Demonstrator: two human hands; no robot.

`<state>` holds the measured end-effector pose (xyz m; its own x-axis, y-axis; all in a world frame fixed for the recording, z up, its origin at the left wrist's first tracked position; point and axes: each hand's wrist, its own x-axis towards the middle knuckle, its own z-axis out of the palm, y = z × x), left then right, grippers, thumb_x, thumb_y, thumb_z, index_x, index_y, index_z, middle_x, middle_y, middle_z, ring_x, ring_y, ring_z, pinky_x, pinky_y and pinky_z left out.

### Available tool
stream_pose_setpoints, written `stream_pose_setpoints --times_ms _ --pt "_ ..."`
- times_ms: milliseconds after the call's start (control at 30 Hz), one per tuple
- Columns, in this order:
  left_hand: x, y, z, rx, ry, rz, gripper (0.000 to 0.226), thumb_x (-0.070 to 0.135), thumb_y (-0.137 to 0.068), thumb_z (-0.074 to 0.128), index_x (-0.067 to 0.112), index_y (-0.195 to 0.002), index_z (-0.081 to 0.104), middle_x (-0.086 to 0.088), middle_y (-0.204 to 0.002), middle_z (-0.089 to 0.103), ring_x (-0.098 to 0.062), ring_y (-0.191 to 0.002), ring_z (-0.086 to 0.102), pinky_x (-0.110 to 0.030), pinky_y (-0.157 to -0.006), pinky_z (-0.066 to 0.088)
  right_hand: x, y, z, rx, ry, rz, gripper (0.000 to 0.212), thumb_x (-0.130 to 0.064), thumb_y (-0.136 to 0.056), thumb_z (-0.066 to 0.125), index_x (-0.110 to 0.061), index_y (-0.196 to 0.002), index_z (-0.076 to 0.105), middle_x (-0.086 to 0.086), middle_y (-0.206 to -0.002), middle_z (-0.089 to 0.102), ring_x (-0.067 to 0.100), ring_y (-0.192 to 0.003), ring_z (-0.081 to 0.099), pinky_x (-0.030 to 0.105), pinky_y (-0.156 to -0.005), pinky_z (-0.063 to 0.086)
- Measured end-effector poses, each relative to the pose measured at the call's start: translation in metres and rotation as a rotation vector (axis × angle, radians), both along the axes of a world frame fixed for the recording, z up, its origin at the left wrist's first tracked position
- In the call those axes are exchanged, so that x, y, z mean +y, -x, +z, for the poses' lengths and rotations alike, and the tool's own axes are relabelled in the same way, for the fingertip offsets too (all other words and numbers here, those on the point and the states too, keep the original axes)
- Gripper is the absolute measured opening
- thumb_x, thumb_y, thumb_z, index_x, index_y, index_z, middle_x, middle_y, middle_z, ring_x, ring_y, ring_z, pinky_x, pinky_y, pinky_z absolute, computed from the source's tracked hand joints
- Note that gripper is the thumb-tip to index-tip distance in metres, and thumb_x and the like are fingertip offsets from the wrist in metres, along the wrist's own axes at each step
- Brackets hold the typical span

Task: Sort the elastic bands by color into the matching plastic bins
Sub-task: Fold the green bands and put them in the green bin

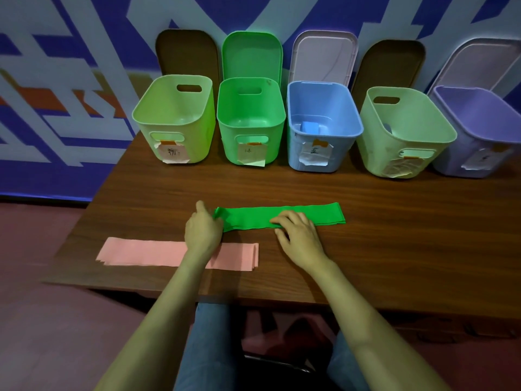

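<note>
Brown wood-grain table (394, 221) fills the head view, with five open bins lined up along its far edge against a blue patterned wall. From left to right they are a pale green bin (197, 131), a green bin (231, 142), a blue bin (349, 153), a second pale green bin (375, 148) and a purple bin (451, 153). Each has a paper label taped to its near face, and a blue folded piece (310, 127) lies in the bottom of the blue bin. A green lid (251, 55) leans upright behind the green bin.

The green band (310, 214) lies flat across the middle of the table, well short of the bins. The left hand (203, 230) grips its bunched left end, thumb pointing toward the far side. The right hand (298, 235) sits on the band near its middle, fingers bent with the tips on the near edge — whether they pinch the band or only press it is unclear.

The pink band (141, 253) lies flat nearer and to the left — the left forearm crosses over it.
</note>
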<state>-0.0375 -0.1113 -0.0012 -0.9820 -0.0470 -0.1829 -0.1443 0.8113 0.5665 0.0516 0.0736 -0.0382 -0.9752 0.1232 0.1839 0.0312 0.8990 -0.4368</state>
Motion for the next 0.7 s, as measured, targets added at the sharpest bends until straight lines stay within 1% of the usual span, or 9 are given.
stream_pose_setpoints --times_ms 100,167,233,300,333,400,533,633,700 --pt "-0.004 -0.002 0.009 0.024 -0.186 0.087 0.044 0.011 -0.086 0.06 0.002 -0.122 0.037 -0.021 -0.115 0.057 -0.035 -0.097 0.055 -0.036 -0.075 0.039 0.001 0.0 0.002 -0.027 0.005 0.007 0.027 -0.025 -0.095 0.049 -0.024 -0.12 0.059 -0.007 -0.119 0.053 0.014 -0.115 0.042 0.032 -0.098 0.033" --pt "-0.002 -0.004 0.017 0.057 -0.366 0.123 0.052 0.01 -0.084 0.064 0.007 -0.127 0.036 -0.018 -0.111 0.056 -0.025 -0.087 0.054 -0.035 -0.073 0.045 0.003 0.001 0.003 -0.042 0.005 0.02 0.028 -0.026 -0.095 0.048 -0.025 -0.121 0.058 -0.008 -0.12 0.052 0.013 -0.116 0.041 0.031 -0.099 0.032" --pt "0.008 -0.006 0.026 0.063 -0.555 0.108 0.055 0.007 -0.083 0.066 0.013 -0.13 0.036 -0.011 -0.108 0.054 -0.014 -0.078 0.056 -0.025 -0.062 0.05 0.005 0.002 0.005 -0.054 0.017 0.052 0.029 -0.026 -0.095 0.048 -0.024 -0.122 0.057 -0.007 -0.12 0.052 0.014 -0.116 0.041 0.031 -0.099 0.032" --pt "0.029 -0.01 0.033 0.053 -0.648 0.053 0.051 0.007 -0.085 0.065 0.014 -0.128 0.039 -0.004 -0.107 0.053 -0.007 -0.076 0.057 -0.013 -0.052 0.049 0.009 0.001 0.009 -0.05 0.064 0.066 0.028 -0.023 -0.095 0.049 -0.02 -0.121 0.059 -0.004 -0.117 0.055 0.015 -0.114 0.043 0.03 -0.1 0.034" --pt "0.041 -0.013 0.036 0.059 -0.632 0.01 0.05 0.008 -0.085 0.065 0.014 -0.127 0.04 -0.002 -0.106 0.052 -0.009 -0.079 0.057 -0.013 -0.053 0.048 0.013 0.0 0.01 -0.029 0.098 0.046 0.027 -0.021 -0.094 0.051 -0.017 -0.118 0.061 -0.001 -0.115 0.056 0.016 -0.112 0.045 0.029 -0.099 0.034" --pt "0.066 -0.019 0.035 0.097 -0.553 -0.074 0.047 0.012 -0.085 0.065 0.013 -0.125 0.041 -0.002 -0.104 0.053 -0.016 -0.087 0.057 -0.022 -0.065 0.046 0.025 -0.004 0.012 0.046 0.144 -0.057 0.023 -0.015 -0.091 0.053 -0.012 -0.111 0.064 0.004 -0.11 0.06 0.021 -0.107 0.049 0.029 -0.095 0.036" --pt "0.116 -0.027 0.029 0.107 -0.414 -0.163 0.042 0.013 -0.083 0.064 0.011 -0.119 0.043 -0.013 -0.106 0.061 -0.027 -0.092 0.059 -0.03 -0.075 0.045 0.069 -0.016 0.009 0.112 0.113 -0.313 0.018 -0.009 -0.086 0.055 -0.007 -0.1 0.066 0.011 -0.101 0.063 0.031 -0.099 0.053 0.033 -0.089 0.038" --pt "0.151 -0.03 0.024 0.093 -0.299 -0.232 0.043 0.014 -0.083 0.063 0.009 -0.12 0.042 -0.019 -0.11 0.062 -0.037 -0.101 0.059 -0.039 -0.083 0.046 0.092 -0.025 0.006 0.069 0.09 -0.366 0.017 -0.004 -0.084 0.057 -0.004 -0.099 0.066 0.012 -0.1 0.063 0.032 -0.098 0.053 0.036 -0.087 0.041" --pt "0.173 -0.032 0.018 0.074 -0.23 -0.281 0.047 0.014 -0.083 0.063 0.006 -0.124 0.041 -0.021 -0.113 0.061 -0.04 -0.105 0.057 -0.04 -0.085 0.043 0.099 -0.027 0.001 0.065 0.113 -0.344 0.018 0.0 -0.081 0.057 -0.005 -0.096 0.066 0.011 -0.097 0.065 0.033 -0.095 0.054 0.031 -0.085 0.038"
